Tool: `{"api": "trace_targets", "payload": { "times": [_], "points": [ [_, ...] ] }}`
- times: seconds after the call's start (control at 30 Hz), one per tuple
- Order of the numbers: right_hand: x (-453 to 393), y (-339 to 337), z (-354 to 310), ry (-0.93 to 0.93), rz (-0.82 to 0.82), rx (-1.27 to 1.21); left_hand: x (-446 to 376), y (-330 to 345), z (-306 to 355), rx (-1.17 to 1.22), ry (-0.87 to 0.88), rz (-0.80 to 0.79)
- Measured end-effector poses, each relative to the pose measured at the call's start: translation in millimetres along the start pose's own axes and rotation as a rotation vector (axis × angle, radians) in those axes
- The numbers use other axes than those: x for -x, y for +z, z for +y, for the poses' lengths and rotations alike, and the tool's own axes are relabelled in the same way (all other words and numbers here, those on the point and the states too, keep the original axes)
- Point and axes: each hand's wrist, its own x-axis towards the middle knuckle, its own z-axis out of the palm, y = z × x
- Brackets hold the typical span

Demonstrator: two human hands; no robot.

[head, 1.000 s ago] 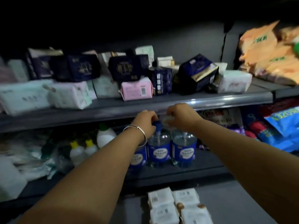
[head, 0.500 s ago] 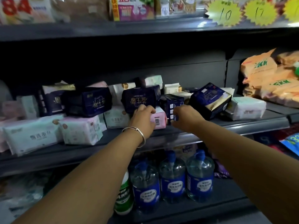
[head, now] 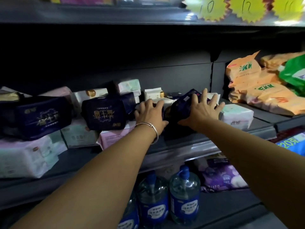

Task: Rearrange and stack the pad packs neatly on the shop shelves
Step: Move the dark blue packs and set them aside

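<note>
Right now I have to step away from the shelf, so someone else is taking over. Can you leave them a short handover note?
Left hand: fingers spread on a small dark pack, mostly hidden beneath it; grip unclear.
Right hand: fingers spread over the tilted dark blue pack mid-shelf.
Pad packs: dark blue ones lie on pale packs to the left; a white pack sits right of the hands, more pale packs behind.
Done: no neat stack visible yet.
Left: straighten the tilted pack, then group and stack the others by kind.
</note>
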Motion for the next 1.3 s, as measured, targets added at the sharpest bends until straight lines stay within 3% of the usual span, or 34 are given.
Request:
{"api": "trace_targets", "payload": {
  "times": [0.23,0.5,0.6,0.73,0.83,1.03,1.3],
  "points": [
    [-30,10,11,0.001,-0.068,-0.039,-47,13,9,-0.123,-0.143,-0.204],
    [-31,14,4,-0.107,0.082,-0.117,-57,7,18,-0.086,-0.209,-0.159],
    [-27,15,1,-0.113,0.055,-0.106,-55,6,18,-0.072,-0.255,-0.155],
    [-33,11,-1,-0.108,-0.033,-0.021,-61,9,16,-0.107,-0.338,-0.297],
    [-30,11,0,-0.105,-0.006,-0.072,-57,10,17,-0.073,-0.353,-0.234],
    [-4,2,4,-0.120,0.202,-0.156,-34,0,29,0.037,-0.318,0.003],
    [55,-46,32,-0.099,0.292,-0.196,17,-46,57,0.100,-0.220,0.108]
  ]
}}
